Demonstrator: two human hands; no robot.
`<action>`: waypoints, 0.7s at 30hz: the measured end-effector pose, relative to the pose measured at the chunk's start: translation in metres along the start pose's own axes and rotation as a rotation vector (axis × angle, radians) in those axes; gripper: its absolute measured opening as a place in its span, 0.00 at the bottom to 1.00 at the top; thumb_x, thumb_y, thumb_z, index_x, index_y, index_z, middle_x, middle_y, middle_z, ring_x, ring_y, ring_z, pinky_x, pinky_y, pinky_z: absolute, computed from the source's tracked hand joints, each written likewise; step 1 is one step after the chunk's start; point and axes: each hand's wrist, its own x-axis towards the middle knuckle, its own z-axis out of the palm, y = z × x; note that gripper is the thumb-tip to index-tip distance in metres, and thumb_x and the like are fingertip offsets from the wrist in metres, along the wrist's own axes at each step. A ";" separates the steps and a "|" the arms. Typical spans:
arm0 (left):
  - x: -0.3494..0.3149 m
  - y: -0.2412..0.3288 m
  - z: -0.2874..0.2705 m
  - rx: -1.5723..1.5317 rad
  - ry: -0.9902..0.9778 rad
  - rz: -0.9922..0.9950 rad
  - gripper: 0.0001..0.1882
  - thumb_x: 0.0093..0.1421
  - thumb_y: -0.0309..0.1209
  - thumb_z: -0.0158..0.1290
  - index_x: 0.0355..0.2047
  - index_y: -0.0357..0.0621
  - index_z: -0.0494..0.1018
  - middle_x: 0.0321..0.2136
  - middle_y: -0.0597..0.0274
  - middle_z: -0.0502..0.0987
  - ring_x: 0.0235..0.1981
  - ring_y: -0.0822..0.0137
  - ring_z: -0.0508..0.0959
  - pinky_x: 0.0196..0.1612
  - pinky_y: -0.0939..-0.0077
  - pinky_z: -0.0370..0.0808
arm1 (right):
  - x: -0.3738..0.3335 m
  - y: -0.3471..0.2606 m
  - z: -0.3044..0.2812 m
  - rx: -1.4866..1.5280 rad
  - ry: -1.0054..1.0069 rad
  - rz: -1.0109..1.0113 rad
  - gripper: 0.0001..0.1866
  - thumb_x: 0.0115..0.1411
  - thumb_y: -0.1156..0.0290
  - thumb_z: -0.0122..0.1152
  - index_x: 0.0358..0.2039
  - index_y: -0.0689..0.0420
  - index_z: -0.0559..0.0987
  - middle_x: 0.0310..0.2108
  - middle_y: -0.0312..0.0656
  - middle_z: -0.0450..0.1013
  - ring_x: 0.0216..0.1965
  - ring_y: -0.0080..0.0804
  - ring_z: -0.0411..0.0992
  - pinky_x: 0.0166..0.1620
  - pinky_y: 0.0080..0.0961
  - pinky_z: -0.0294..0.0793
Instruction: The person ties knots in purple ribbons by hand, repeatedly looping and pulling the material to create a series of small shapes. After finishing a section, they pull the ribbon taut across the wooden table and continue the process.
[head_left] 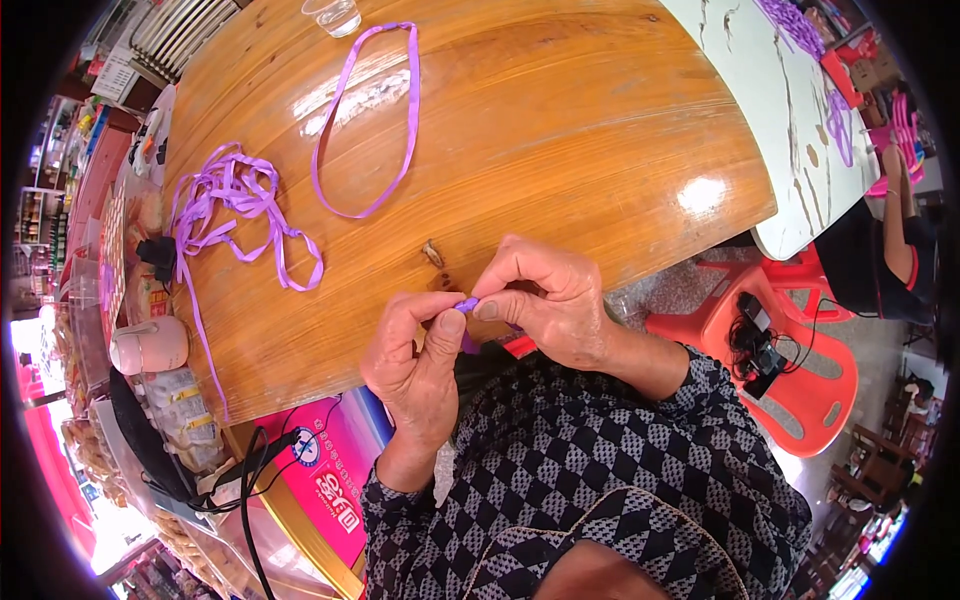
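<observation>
Close to the near edge of the wooden table, my left hand pinches a small folded or knotted bit of purple ribbon between thumb and forefinger. My right hand pinches the other side of that bit, so the fingertips of both hands nearly meet. A short purple piece hangs below the fingers, partly hidden by them. Farther off on the tabletop lies a long open loop of purple ribbon. A tangled heap of purple ribbon rests at the left, one strand trailing to the near edge.
A clear cup with liquid stands at the far edge. At the right is a white marbled table with more purple ribbon; another person's arm is beyond. Red plastic stool holds dark cables. A pink rounded container sits left.
</observation>
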 end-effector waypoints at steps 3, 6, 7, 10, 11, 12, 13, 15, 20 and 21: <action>0.001 -0.001 -0.001 0.150 -0.004 0.108 0.05 0.55 0.25 0.54 0.29 0.35 0.72 0.22 0.65 0.69 0.23 0.75 0.67 0.26 0.84 0.64 | 0.001 0.000 -0.001 -0.062 -0.012 -0.064 0.05 0.48 0.80 0.61 0.23 0.60 0.74 0.22 0.37 0.66 0.24 0.25 0.65 0.27 0.20 0.64; -0.002 -0.003 0.000 0.131 0.003 0.082 0.04 0.55 0.24 0.53 0.29 0.35 0.72 0.22 0.64 0.69 0.23 0.75 0.67 0.25 0.83 0.64 | 0.002 0.002 0.000 -0.149 -0.013 -0.156 0.05 0.47 0.80 0.62 0.23 0.59 0.73 0.21 0.39 0.67 0.23 0.30 0.66 0.27 0.22 0.64; -0.003 -0.004 0.001 0.104 0.010 0.043 0.04 0.55 0.23 0.53 0.29 0.35 0.71 0.22 0.64 0.69 0.22 0.75 0.67 0.24 0.84 0.64 | 0.002 0.004 0.001 -0.176 0.004 -0.228 0.06 0.46 0.80 0.62 0.23 0.59 0.73 0.21 0.39 0.66 0.23 0.32 0.66 0.26 0.24 0.64; -0.005 -0.003 0.007 0.031 0.046 0.058 0.03 0.54 0.22 0.53 0.29 0.34 0.70 0.23 0.63 0.68 0.21 0.75 0.66 0.23 0.84 0.64 | 0.002 0.013 0.005 -0.212 0.043 -0.349 0.07 0.44 0.82 0.61 0.22 0.59 0.72 0.19 0.40 0.66 0.22 0.36 0.65 0.24 0.26 0.64; -0.006 -0.003 0.008 0.030 0.045 0.057 0.03 0.54 0.22 0.53 0.29 0.34 0.70 0.23 0.63 0.68 0.21 0.75 0.66 0.23 0.84 0.64 | 0.003 0.014 0.006 -0.219 0.063 -0.400 0.08 0.42 0.84 0.61 0.22 0.59 0.71 0.19 0.40 0.66 0.21 0.38 0.65 0.23 0.28 0.63; -0.006 -0.005 0.009 0.018 0.054 0.037 0.03 0.54 0.21 0.53 0.29 0.34 0.70 0.24 0.62 0.68 0.21 0.75 0.67 0.23 0.84 0.64 | 0.003 0.015 0.006 -0.219 0.064 -0.399 0.08 0.42 0.84 0.61 0.22 0.59 0.71 0.19 0.40 0.66 0.21 0.38 0.65 0.23 0.28 0.63; -0.007 -0.005 0.009 0.007 0.062 0.018 0.03 0.54 0.20 0.53 0.29 0.34 0.70 0.24 0.62 0.68 0.21 0.75 0.67 0.22 0.85 0.64 | 0.003 0.015 0.007 -0.245 0.071 -0.450 0.09 0.40 0.85 0.60 0.21 0.60 0.70 0.18 0.40 0.65 0.21 0.38 0.64 0.23 0.28 0.62; -0.005 -0.007 0.007 0.031 0.046 0.045 0.03 0.54 0.19 0.52 0.29 0.34 0.70 0.24 0.62 0.68 0.21 0.75 0.67 0.22 0.84 0.64 | 0.004 0.017 0.007 -0.270 0.077 -0.500 0.11 0.38 0.86 0.60 0.21 0.60 0.69 0.18 0.41 0.65 0.20 0.39 0.64 0.22 0.29 0.62; -0.002 -0.008 0.002 0.157 -0.032 0.151 0.03 0.53 0.19 0.52 0.29 0.34 0.70 0.23 0.61 0.69 0.20 0.75 0.67 0.22 0.84 0.64 | 0.005 0.020 0.005 -0.306 0.054 -0.610 0.12 0.36 0.88 0.59 0.21 0.60 0.67 0.17 0.41 0.63 0.19 0.38 0.61 0.21 0.29 0.59; -0.003 -0.008 0.003 0.157 -0.021 0.143 0.03 0.54 0.19 0.52 0.28 0.34 0.69 0.23 0.62 0.69 0.20 0.75 0.67 0.22 0.84 0.64 | 0.006 0.019 0.005 -0.307 0.056 -0.610 0.12 0.36 0.88 0.59 0.21 0.60 0.67 0.17 0.41 0.63 0.19 0.38 0.61 0.21 0.29 0.59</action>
